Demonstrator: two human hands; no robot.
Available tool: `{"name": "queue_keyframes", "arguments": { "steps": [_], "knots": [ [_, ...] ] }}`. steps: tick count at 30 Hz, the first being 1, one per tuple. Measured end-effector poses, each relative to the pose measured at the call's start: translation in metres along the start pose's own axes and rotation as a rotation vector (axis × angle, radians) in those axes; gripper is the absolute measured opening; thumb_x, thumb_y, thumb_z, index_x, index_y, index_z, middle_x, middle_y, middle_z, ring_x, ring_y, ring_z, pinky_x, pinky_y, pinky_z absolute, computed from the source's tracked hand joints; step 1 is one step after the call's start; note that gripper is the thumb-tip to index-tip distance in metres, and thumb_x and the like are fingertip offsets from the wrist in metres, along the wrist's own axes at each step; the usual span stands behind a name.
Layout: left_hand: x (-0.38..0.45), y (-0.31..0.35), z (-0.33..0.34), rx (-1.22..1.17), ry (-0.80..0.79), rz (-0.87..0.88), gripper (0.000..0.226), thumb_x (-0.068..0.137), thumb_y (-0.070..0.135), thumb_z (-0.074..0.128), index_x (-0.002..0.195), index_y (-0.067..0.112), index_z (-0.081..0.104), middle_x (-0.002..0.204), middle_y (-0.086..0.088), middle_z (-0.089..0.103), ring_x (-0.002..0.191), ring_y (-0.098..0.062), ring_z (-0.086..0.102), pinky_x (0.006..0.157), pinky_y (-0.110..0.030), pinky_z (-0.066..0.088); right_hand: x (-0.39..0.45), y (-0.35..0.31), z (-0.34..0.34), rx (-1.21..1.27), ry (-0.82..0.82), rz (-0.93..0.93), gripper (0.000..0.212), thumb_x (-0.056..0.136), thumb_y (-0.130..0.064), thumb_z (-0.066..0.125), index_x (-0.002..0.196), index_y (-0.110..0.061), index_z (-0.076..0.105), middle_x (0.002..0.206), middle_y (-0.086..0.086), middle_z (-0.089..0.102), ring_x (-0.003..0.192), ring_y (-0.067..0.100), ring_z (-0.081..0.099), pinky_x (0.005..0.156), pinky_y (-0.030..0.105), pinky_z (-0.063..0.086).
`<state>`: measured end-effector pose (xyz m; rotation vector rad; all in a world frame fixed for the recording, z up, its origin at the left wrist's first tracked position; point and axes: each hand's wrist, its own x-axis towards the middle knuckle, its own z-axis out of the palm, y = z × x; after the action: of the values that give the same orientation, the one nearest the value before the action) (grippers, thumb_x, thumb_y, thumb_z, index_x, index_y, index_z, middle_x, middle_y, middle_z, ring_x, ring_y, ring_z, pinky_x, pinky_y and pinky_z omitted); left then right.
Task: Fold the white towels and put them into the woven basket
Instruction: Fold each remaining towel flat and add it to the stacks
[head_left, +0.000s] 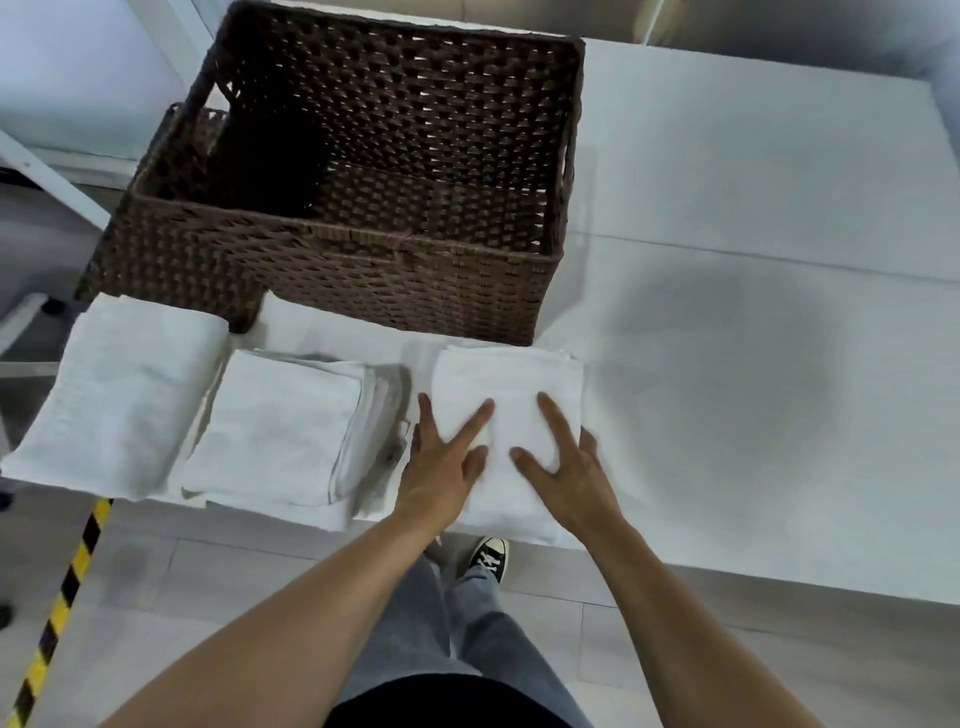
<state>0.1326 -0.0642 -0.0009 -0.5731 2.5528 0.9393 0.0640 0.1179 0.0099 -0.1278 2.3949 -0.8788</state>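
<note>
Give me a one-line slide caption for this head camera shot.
Both hands, left and right, press flat on a folded white towel in front of the empty woven basket, two more towel piles alongside.

Plain indoor workroom: white table (753, 208), grey tiled floor (208, 582), yellow-black hazard tape (62, 608).

Under your hands lies a folded white towel (511, 384), a thick squarish stack with its layered edges showing along the far side; its near end hangs slightly past the surface edge below your wrists. Just to the left of your left hand sits a second folded towel (280, 431), flat, its stacked edges facing your hand. Farther left again rests a third folded towel (124, 389), longer and draped over the corner. Beyond your fingertips stands the woven basket (363, 280), dark brown, rectangular, open-topped, upright, with no towels inside.
</note>
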Motion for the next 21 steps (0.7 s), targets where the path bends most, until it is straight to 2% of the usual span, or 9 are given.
{"name": "queue_keyframes", "arguments": {
  "steps": [2, 4, 6, 8, 11, 15, 16, 18, 21],
  "knots": [
    [0.004, -0.002, -0.004, -0.111, -0.031, 0.018, 0.060, 0.102, 0.046, 0.044, 0.138, 0.078, 0.009, 0.164, -0.010, 0.001, 0.150, -0.032, 0.025, 0.117, -0.049, 0.036, 0.003, 0.001, 0.002, 0.053, 0.014, 0.008, 0.078, 0.087, -0.064, 0.063, 0.144, -0.072, 0.012, 0.151, 0.008, 0.034, 0.126, 0.032, 0.052, 0.105, 0.044, 0.047],
    [0.006, -0.002, -0.006, -0.154, -0.044, 0.004, 0.060, 0.101, 0.046, 0.047, 0.137, 0.079, 0.012, 0.153, -0.013, 0.022, 0.139, -0.034, 0.041, 0.114, -0.050, 0.039, 0.004, 0.000, 0.003, 0.099, 0.026, 0.018, 0.078, 0.085, -0.061, 0.065, 0.143, -0.072, 0.014, 0.146, 0.007, 0.035, 0.124, 0.032, 0.052, 0.105, 0.046, 0.048],
    [0.007, -0.002, -0.006, -0.205, -0.029, -0.020, 0.060, 0.099, 0.046, 0.050, 0.136, 0.079, 0.016, 0.141, -0.010, 0.034, 0.131, -0.034, 0.047, 0.112, -0.052, 0.040, 0.005, 0.000, 0.006, 0.136, 0.032, 0.023, 0.079, 0.085, -0.057, 0.068, 0.143, -0.071, 0.017, 0.143, 0.004, 0.035, 0.123, 0.030, 0.052, 0.105, 0.045, 0.047],
    [0.008, -0.001, -0.005, -0.275, -0.015, -0.036, 0.059, 0.097, 0.044, 0.054, 0.136, 0.076, 0.023, 0.132, -0.008, 0.039, 0.129, -0.032, 0.048, 0.113, -0.049, 0.039, 0.006, 0.001, 0.006, 0.181, 0.038, 0.036, 0.078, 0.085, -0.053, 0.071, 0.143, -0.069, 0.021, 0.138, 0.000, 0.035, 0.121, 0.026, 0.051, 0.103, 0.041, 0.047],
    [0.010, -0.001, -0.006, -0.375, -0.015, -0.055, 0.059, 0.095, 0.037, 0.061, 0.137, 0.071, 0.035, 0.124, -0.005, 0.043, 0.126, -0.025, 0.049, 0.116, -0.038, 0.037, 0.009, 0.002, 0.006, 0.256, 0.038, 0.055, 0.077, 0.084, -0.047, 0.075, 0.143, -0.066, 0.029, 0.134, -0.002, 0.036, 0.115, 0.019, 0.050, 0.094, 0.029, 0.042],
    [0.013, -0.004, -0.009, -0.482, 0.006, -0.034, 0.059, 0.090, 0.028, 0.070, 0.133, 0.063, 0.049, 0.134, 0.001, 0.050, 0.126, -0.009, 0.050, 0.105, -0.007, 0.035, 0.012, 0.002, 0.002, 0.288, 0.018, 0.047, 0.077, 0.083, -0.045, 0.078, 0.143, -0.063, 0.033, 0.136, -0.003, 0.041, 0.117, 0.015, 0.047, 0.096, 0.027, 0.041],
    [0.011, -0.005, -0.009, -0.521, 0.011, -0.019, 0.059, 0.089, 0.025, 0.072, 0.133, 0.059, 0.053, 0.138, 0.004, 0.054, 0.127, -0.004, 0.051, 0.104, -0.007, 0.037, 0.013, 0.003, 0.001, 0.288, 0.009, 0.039, 0.078, 0.082, -0.046, 0.079, 0.142, -0.063, 0.033, 0.138, -0.003, 0.043, 0.118, 0.014, 0.048, 0.097, 0.028, 0.042],
    [0.003, -0.005, -0.007, -0.627, -0.021, -0.025, 0.057, 0.089, 0.018, 0.073, 0.132, 0.053, 0.058, 0.140, 0.009, 0.058, 0.125, 0.003, 0.054, 0.104, -0.014, 0.044, 0.010, 0.006, 0.001, 0.279, -0.016, 0.030, 0.078, 0.080, -0.049, 0.079, 0.141, -0.065, 0.033, 0.142, -0.004, 0.047, 0.122, 0.016, 0.050, 0.098, 0.031, 0.045],
    [-0.010, -0.005, -0.005, -0.768, -0.077, -0.087, 0.056, 0.090, 0.011, 0.072, 0.130, 0.049, 0.062, 0.135, 0.017, 0.061, 0.120, 0.001, 0.060, 0.100, -0.021, 0.049, 0.002, 0.012, 0.003, 0.292, -0.039, 0.027, 0.078, 0.078, -0.049, 0.080, 0.138, -0.068, 0.033, 0.142, -0.003, 0.050, 0.122, 0.019, 0.054, 0.096, 0.032, 0.048]
  ]
}}
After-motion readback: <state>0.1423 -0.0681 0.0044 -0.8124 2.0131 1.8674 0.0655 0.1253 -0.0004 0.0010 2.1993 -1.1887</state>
